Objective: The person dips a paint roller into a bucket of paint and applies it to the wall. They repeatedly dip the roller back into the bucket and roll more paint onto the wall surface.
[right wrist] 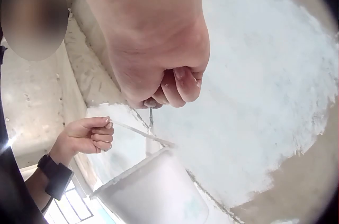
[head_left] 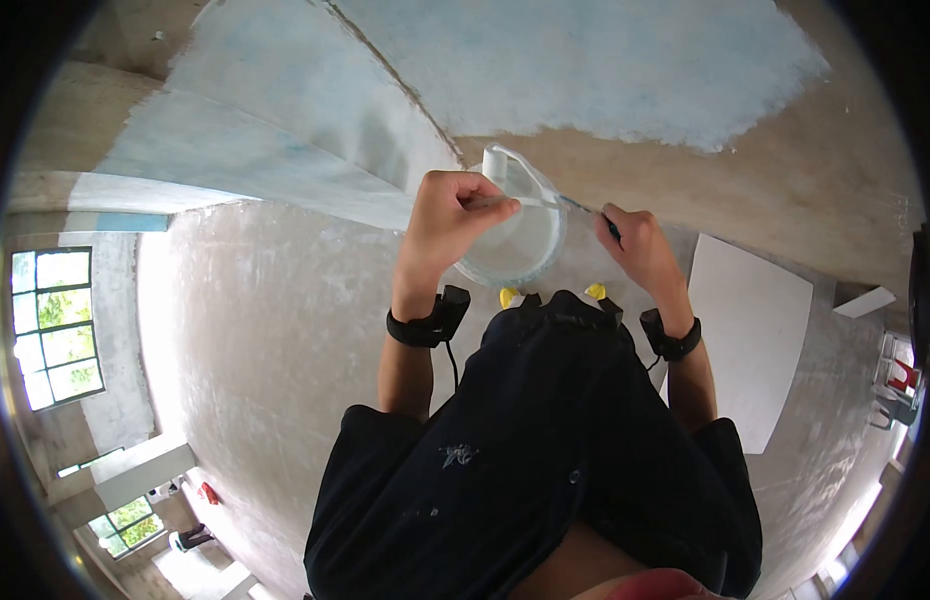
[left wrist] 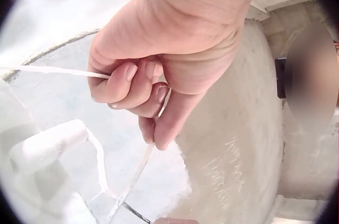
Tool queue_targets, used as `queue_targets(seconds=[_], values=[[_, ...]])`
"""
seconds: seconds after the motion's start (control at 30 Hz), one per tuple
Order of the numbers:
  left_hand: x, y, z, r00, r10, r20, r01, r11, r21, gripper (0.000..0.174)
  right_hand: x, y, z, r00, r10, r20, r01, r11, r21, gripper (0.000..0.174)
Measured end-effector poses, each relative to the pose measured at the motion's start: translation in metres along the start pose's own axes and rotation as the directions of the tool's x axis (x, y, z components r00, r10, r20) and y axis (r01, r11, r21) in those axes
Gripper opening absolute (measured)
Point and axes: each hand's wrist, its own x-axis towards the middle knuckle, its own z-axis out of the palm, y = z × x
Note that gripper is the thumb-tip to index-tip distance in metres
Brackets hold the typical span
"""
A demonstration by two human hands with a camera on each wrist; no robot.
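Observation:
A white paint roller [head_left: 495,163] lies over the far rim of a pale bucket [head_left: 556,245], its bent frame coated in white paint. My right hand [head_left: 640,245] grips the roller's dark handle [head_left: 612,228] just right of the bucket. With curled fingers, my left hand [head_left: 445,225] holds the bucket's thin white handle [left wrist: 139,166] above the left side of the rim. In the left wrist view that handle leaves the fist on two sides. Small white specks show on the left fingers. Pale liquid [head_left: 510,245] shows inside the bucket.
Pale blue-white paint covers part of the wall [head_left: 625,70] ahead, with bare brownish wall below it. A white board [head_left: 750,340] lies on the floor at the right. My yellow-tipped shoes [head_left: 508,297] are close to the bucket. Windows [head_left: 60,325] are at the far left.

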Motion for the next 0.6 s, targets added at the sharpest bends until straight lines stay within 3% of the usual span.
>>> queue_targets(seconds=[0.27, 0.4, 0.47, 0.53, 0.6], values=[[0.003, 0.002, 0.001, 1.0, 0.007, 0.03, -0.008, 0.999, 0.039, 0.017, -0.001, -0.005, -0.004, 0.999, 0.022, -0.025, -0.022, 1.0, -0.002, 0.017], [0.004, 0.008, 0.005, 1.0, 0.011, -0.018, -0.009, 0.995, 0.096, 0.017, 0.004, 0.005, -0.01, 0.998, 0.048, -0.03, -0.049, 0.998, -0.028, 0.018], [0.006, 0.01, 0.013, 0.999, -0.003, -0.037, 0.006, 0.995, 0.098, 0.016, 0.011, 0.017, -0.017, 0.998, 0.051, 0.04, -0.051, 0.999, 0.006, 0.019], [0.01, 0.014, 0.02, 0.995, 0.003, -0.102, 0.0, 0.999, 0.034, 0.015, 0.023, 0.029, -0.026, 0.997, 0.009, 0.073, -0.012, 0.999, 0.036, 0.019], [0.016, 0.025, 0.027, 0.99, -0.031, -0.138, 0.042, 0.996, 0.08, 0.015, 0.035, 0.042, -0.036, 0.995, -0.041, 0.089, 0.035, 0.997, 0.072, 0.019]])
